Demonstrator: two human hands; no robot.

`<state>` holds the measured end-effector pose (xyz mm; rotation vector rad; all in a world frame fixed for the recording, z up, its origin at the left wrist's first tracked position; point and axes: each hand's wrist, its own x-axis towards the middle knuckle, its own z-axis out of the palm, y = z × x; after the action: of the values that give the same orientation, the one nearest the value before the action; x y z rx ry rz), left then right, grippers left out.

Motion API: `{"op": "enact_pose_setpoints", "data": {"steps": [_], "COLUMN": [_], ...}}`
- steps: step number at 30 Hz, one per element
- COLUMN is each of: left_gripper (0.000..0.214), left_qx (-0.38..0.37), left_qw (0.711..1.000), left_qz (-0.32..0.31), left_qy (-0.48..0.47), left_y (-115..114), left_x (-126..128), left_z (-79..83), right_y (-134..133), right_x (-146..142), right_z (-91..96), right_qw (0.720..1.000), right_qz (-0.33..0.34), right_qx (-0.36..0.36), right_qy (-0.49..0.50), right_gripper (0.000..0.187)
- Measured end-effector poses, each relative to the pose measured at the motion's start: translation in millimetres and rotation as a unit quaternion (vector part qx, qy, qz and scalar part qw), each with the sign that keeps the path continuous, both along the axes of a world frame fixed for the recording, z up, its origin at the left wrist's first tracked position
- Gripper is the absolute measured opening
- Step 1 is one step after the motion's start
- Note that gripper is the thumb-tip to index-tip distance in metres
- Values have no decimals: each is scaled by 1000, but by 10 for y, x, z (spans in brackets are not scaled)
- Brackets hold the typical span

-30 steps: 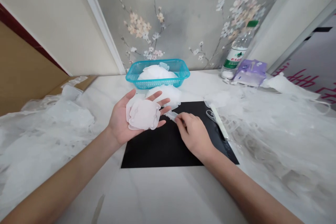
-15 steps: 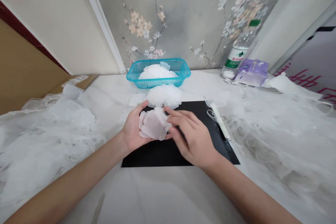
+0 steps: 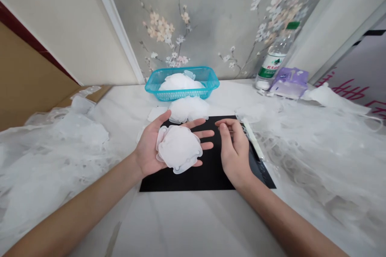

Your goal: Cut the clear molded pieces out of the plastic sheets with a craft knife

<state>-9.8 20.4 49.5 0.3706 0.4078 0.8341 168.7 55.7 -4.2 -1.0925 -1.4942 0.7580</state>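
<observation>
In the head view, your open left hand (image 3: 147, 148) cradles a round white scalloped pad (image 3: 179, 148), seemingly soft plastic, flat on its palm over the black rectangular mat (image 3: 187, 182). Your open right hand (image 3: 235, 152) rests empty just right of the pad, the nearer free hand.

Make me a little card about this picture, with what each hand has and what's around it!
Left hand: palm up, holding a puffy white scalloped pad
Right hand: empty, above a black mat
Nearby: a heap of similar white pads
Back of table: teal plastic basket of white pads, water bottle, purple tissue pack
Sides: white tulle
</observation>
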Motion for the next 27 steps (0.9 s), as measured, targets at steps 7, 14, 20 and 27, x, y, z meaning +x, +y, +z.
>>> {"op": "enact_pose_setpoints", "data": {"steps": [7,14,20,27], "left_gripper": [68,69,68,67], "left_qx": [0,-37,-42,-40], "left_qw": [1000,999,999,996], "left_qz": [0,18,24,72], "left_qy": [-6,-31,-19,36], "left_y": [0,11,32,138], "left_x": [5,-22,-25,-30], "left_z": [6,-26,-43,13], "right_y": [16,90,104,105], "right_x": [-24,-37,-38,-66], "right_z": [-30,-128,-146,-150], "right_qw": [995,967,966,967], "right_qz": [16,-11,-17,-17], "right_qx": [-78,-221,-223,-219], "right_qy": [55,123,129,127], "right_gripper": [21,17,16,17]}}
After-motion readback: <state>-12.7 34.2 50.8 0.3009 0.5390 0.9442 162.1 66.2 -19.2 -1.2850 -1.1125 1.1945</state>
